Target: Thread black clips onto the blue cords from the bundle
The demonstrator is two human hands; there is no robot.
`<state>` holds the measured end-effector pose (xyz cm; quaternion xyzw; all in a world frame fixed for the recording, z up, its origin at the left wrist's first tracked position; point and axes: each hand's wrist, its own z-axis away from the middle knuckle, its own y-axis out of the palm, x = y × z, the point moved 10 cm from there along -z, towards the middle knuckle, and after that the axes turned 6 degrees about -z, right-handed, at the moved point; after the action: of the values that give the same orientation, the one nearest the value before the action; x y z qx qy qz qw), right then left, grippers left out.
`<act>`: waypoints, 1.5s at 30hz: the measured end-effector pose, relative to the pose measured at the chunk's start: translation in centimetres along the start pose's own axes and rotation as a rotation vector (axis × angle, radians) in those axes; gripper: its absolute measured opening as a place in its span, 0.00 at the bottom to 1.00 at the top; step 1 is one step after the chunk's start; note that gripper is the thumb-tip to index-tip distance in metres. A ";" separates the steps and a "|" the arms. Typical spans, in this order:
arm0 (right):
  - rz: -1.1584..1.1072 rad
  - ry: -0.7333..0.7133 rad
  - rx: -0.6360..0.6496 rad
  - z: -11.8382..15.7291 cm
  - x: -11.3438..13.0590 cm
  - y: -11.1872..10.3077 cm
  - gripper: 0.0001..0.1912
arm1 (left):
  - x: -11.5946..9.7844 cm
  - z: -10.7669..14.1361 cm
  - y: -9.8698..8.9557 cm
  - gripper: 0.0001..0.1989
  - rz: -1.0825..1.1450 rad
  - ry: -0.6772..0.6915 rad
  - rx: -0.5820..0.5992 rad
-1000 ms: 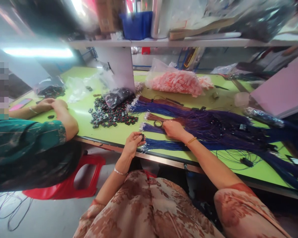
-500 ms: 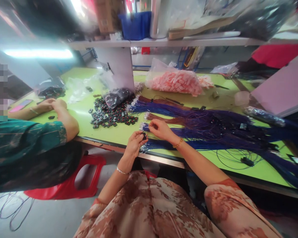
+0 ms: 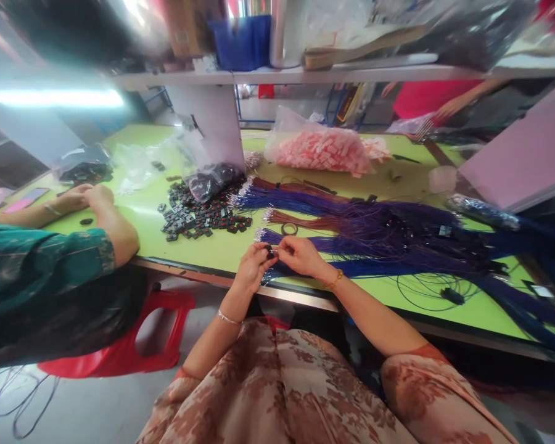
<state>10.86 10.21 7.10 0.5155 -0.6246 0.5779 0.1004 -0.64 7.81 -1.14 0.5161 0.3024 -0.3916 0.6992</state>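
My left hand [image 3: 253, 264] pinches a small black plastic housing [image 3: 271, 251] between thumb and fingers, just above the table's front edge. Close against it, my right hand [image 3: 300, 254] is closed in a pinch. A tiny pale tip, seemingly a wire's end, shows between its fingertips and the housing; the rest is hidden. Beneath and beyond my hands lie bundles of blue and purple wires [image 3: 365, 266] with silvery ends pointing left. A bundle of brown wires [image 3: 305, 220] lies behind them. A black ring [image 3: 289, 229] rests near my right hand.
Left of the wires spreads a pile of black housings [image 3: 194, 216] with a filled plastic bag [image 3: 215, 182] on it. A clear bag of pink pieces [image 3: 321, 151] stands behind. At left, a co-worker's arms [image 3: 113, 225] rest on the green table. A shelf [image 3: 342, 76] runs overhead.
My right hand has moved down and in from the wire ends to meet the housing in my left hand. The black ring now shows. The view has shifted slightly.
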 end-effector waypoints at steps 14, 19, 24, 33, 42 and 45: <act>0.081 0.031 0.062 0.2 0.0 0.6 0.09 | -0.1 0.2 0.3 0.14 -0.053 0.025 0.016; 0.046 0.024 0.063 0.2 -0.2 1.0 0.09 | -0.6 0.5 0.9 0.19 -0.134 0.099 0.019; 0.133 -0.120 0.047 0.5 1.2 0.8 0.07 | -0.2 0.5 0.8 0.21 -0.175 0.100 -0.004; 0.212 -0.116 0.089 0.8 1.1 1.4 0.06 | 0.5 0.2 0.8 0.21 -0.208 0.088 -0.059; 0.494 0.261 0.053 -2.3 -6.2 -5.8 0.13 | 1.5 -0.4 0.7 0.16 -0.112 0.017 -0.028; 0.705 0.445 0.181 -2.3 -10.2 -6.5 0.13 | 1.5 -0.4 0.7 0.14 -0.106 0.005 -0.022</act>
<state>19.24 18.77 4.48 0.1398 -0.6726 0.7265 -0.0170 0.71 8.01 -2.14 0.4925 0.3356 -0.4235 0.6823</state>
